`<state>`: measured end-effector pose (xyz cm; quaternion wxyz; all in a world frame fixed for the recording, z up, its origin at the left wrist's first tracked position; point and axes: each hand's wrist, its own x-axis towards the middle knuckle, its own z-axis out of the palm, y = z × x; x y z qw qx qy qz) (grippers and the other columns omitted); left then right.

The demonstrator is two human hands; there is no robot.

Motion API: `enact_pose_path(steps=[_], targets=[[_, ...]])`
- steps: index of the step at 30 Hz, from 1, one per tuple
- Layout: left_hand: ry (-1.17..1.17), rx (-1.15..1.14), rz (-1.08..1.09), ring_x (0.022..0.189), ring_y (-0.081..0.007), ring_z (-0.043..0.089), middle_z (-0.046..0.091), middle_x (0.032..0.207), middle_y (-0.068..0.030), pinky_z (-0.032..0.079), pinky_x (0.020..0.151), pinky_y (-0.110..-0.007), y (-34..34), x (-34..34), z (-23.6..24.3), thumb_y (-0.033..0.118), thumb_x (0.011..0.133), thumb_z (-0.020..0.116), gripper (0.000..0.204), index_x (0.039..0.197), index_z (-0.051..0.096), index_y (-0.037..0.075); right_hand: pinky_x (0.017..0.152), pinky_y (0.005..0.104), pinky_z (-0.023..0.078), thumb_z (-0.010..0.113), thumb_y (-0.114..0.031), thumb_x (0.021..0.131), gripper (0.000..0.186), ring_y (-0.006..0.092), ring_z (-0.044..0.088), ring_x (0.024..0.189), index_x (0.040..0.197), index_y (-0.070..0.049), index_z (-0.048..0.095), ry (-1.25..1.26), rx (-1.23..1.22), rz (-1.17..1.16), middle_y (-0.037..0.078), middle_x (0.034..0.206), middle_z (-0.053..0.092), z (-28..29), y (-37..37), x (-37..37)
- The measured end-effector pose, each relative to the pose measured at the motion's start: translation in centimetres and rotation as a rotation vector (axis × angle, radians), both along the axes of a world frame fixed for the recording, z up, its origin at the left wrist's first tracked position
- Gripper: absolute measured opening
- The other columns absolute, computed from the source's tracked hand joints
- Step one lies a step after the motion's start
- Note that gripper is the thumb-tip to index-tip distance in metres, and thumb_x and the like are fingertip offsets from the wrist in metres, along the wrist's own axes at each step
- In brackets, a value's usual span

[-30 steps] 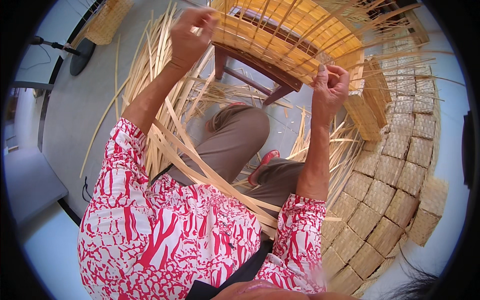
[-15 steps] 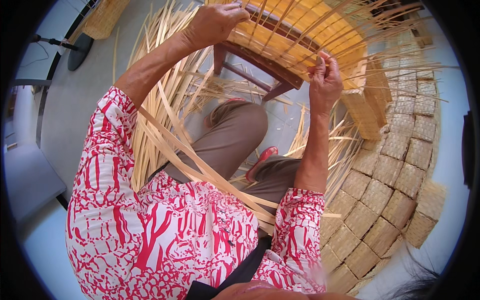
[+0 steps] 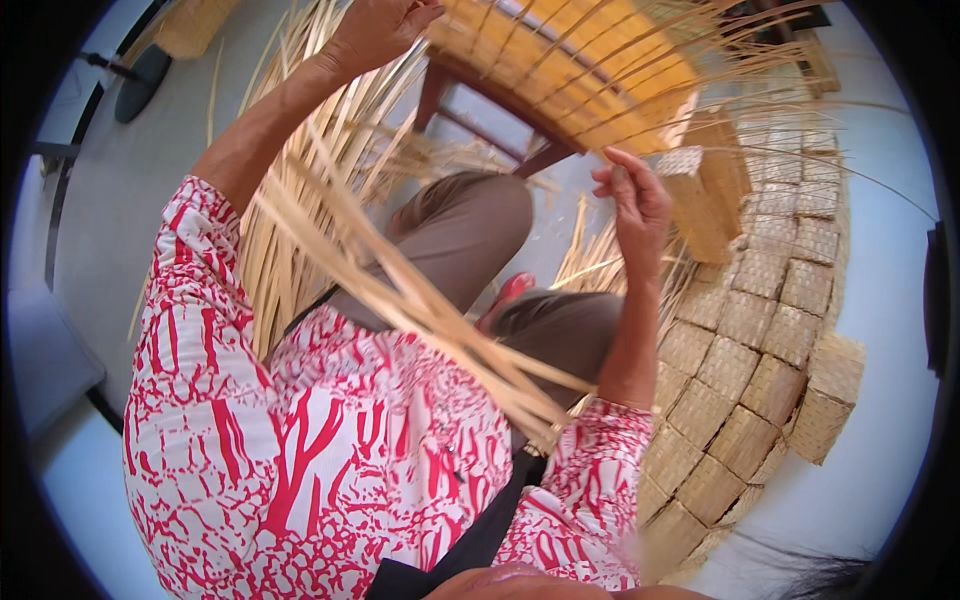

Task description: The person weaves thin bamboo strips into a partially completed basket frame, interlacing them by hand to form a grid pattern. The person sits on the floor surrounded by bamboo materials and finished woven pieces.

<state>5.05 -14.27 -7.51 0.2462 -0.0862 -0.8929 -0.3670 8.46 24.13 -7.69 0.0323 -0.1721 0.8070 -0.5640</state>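
A yellow basket (image 3: 520, 72) sits on the brown bench (image 3: 430, 95). Beside it the left hand (image 3: 378, 32) curls; I can't tell if its fingers grip. The right hand (image 3: 640, 200) has fingers slightly apart.

Unfinished woven basket (image 3: 560, 70), yellow-orange, long and boxy, resting on dark-red wooden stool (image 3: 430, 95); loose unwoven splints (image 3: 740, 35) fanning past stool's right end. Weave blurred; near wall, seemingly, runs along stool's front edge.
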Motion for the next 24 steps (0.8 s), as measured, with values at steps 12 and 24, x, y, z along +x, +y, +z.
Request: enact_pose_path(steps=[12,24], targets=[[-0.698,-0.082,-0.583,0.074,-0.0263,0.066,0.072,0.078,-0.0107,0.052,0.071,-0.039,-6.0,13.1,-2.4,0.045,0.094,0.07,0.045,0.093,0.078,0.001,0.083,0.0275,0.053,0.063,-0.021,0.104,0.026,0.0109,0.064,0.092,0.117,0.001,0.07,-0.762,0.041,0.382,0.005,0.101,0.072,0.6,-0.1,14.0],[-0.629,0.033,-0.853,0.062,-0.0222,0.057,0.059,0.069,-0.0074,0.046,0.06,-0.037,-3.0,11.5,0.3,0.026,0.097,0.069,0.028,0.088,0.068,0.0,0.081,0.0294,0.052,0.067,-0.011,0.097,0.014,0.0121,0.063,0.089,0.104,-0.002,0.06,-0.66,0.059,0.398,0.006,0.096,0.067,4.7,1.0,14.0]])
